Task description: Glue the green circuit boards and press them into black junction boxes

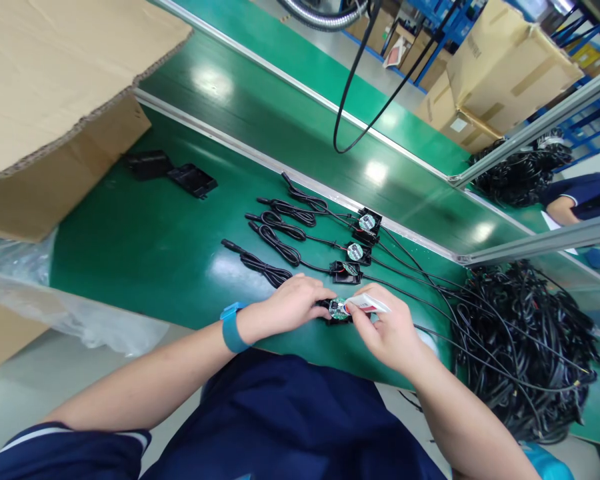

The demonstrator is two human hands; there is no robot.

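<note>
My right hand (393, 330) grips a white squeeze tube (373, 304) with red print, tilted so its tip is at a round green circuit board (338, 308). My left hand (297, 303) has its thumb and fingers closed at the left edge of that board, which is over a black plastic housing partly hidden by my hands. Just beyond my hands, black housings with cables and round boards form a row: a near one (347, 272), a middle one (359, 253) and a far one (367, 224). Coiled black cables (267, 268) extend left from the row.
On the right lies a large tangled heap of black cables (525, 347). Two black plastic covers (193, 179) rest at the back left, near an open cardboard box (85, 160). A metal rail (260, 157) runs behind the green table (145, 247). A person's arm (563, 210) shows at far right.
</note>
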